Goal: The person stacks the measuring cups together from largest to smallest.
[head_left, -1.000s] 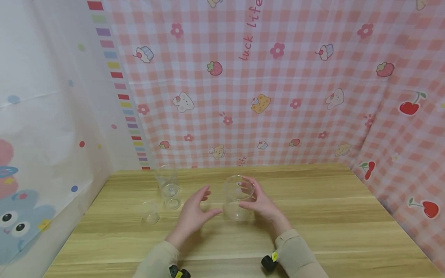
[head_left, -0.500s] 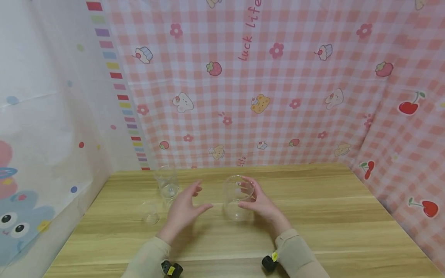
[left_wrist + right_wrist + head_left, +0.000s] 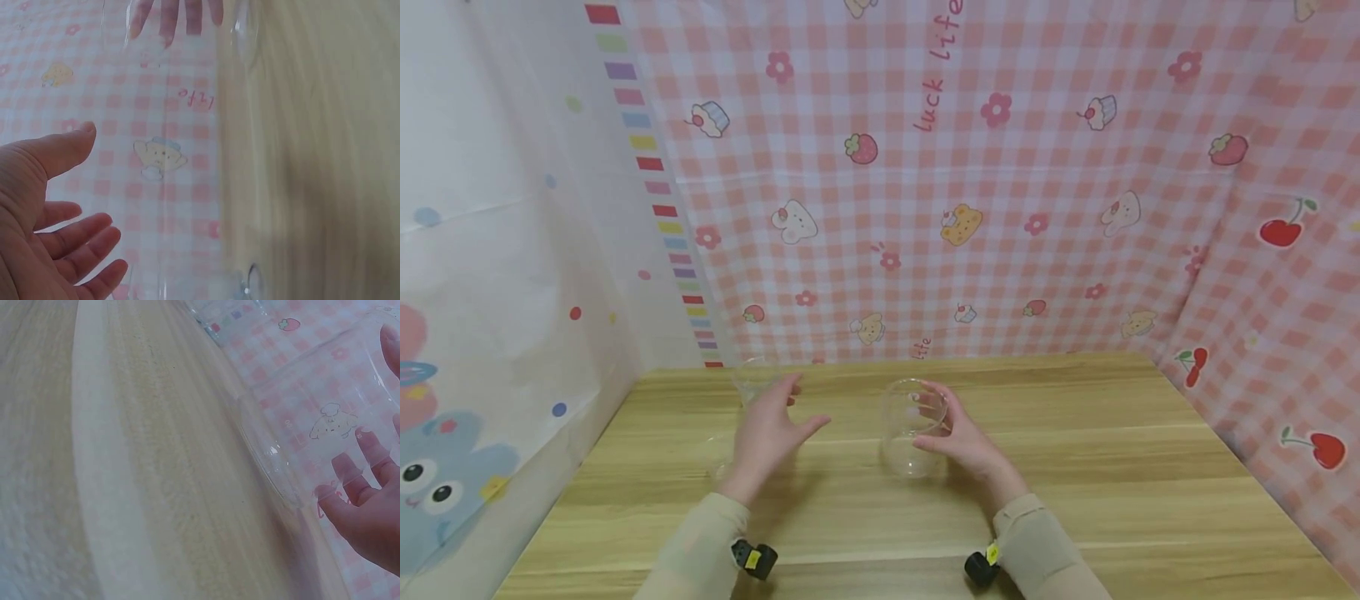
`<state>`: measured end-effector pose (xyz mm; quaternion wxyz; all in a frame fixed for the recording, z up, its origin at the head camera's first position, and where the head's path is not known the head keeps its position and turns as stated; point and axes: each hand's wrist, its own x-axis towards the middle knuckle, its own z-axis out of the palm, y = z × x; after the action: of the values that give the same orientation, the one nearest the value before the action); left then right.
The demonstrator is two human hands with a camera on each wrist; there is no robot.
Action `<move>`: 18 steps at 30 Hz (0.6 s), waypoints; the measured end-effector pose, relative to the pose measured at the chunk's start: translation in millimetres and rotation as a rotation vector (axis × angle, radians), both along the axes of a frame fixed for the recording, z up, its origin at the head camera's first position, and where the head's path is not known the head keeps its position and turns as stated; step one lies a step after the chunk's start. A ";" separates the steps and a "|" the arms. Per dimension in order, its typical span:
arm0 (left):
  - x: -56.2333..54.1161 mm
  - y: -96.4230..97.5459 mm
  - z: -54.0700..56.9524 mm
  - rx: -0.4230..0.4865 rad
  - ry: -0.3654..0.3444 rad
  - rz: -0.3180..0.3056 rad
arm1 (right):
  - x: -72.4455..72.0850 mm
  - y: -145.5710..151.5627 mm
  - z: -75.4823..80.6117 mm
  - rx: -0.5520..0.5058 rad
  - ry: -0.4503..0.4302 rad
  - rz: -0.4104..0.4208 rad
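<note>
Upright on the wooden table (image 3: 865, 517) is a wide, clear beaker (image 3: 895, 446). My right hand (image 3: 967, 450) grips its right side, thumb in front and fingers round the back. The right wrist view shows the fingers (image 3: 362, 481) through the clear wall. My left hand (image 3: 767, 437) is over the table to the left, thumb apart from loosely bent fingers, holding nothing. Behind it stands a tall clear vessel (image 3: 752, 377), its lower part hidden by the hand. A small clear cup (image 3: 717, 454) is left of that wrist, partly covered.
A pink checked cloth (image 3: 880, 183) hangs behind the table's back edge and on the right. White dotted cloth (image 3: 527, 275) hangs at the left. Both sleeves carry small black wrist cameras (image 3: 755, 558).
My left hand has moved left, away from the beaker, and now overlaps the tall vessel in the head view. My right hand and the beaker stay in place.
</note>
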<state>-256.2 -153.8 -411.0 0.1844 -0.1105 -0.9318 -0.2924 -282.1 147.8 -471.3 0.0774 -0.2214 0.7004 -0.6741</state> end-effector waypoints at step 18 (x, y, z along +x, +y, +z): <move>-20.5 -31.4 19.1 -0.076 -0.052 0.087 | 0.8 -0.6 0.0 0.003 -0.002 -0.008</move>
<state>-276.6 -185.2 -391.9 0.1682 -0.0691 -0.9507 -0.2510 -281.3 147.2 -471.4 0.0758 -0.2178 0.7021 -0.6737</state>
